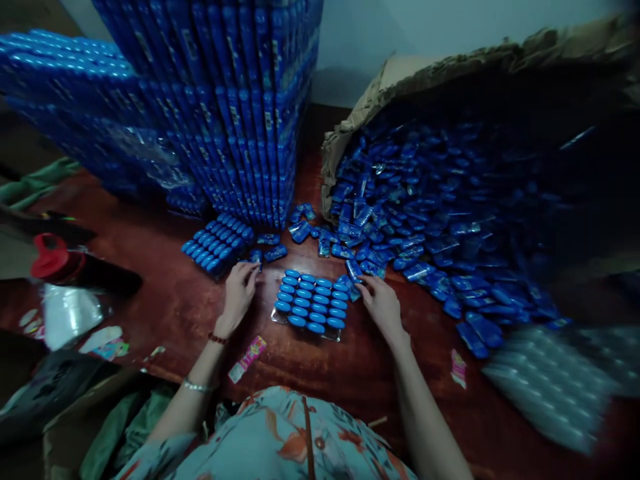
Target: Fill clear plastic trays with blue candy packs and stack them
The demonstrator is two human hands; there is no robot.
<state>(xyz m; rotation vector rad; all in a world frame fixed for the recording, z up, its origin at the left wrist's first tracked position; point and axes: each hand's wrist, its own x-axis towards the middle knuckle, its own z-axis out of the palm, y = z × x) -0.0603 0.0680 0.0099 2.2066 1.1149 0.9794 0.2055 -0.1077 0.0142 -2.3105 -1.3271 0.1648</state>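
Observation:
On the table between my hands sits a clear tray [277, 318] with rows of glossy blue oval packs [300, 302] standing in it. My left hand [239, 293] is left of this tray, its fingers closed on a small blue pack [256, 257]. At the tray's right, my right hand [383, 308] pinches another small blue pack [353, 269] at the edge of the loose pile. What these packs contain cannot be made out. A second block of blue packs [217, 243] stands beyond my left hand.
Tall stacks of blue packs [230, 120] rise at the back left. A torn cardboard box [345, 130] spills loose blue packs [425, 227] from the right. Empty clear trays [550, 387] lie front right. A red-lidded black bottle [100, 270] and pink wrapper [247, 359] are left.

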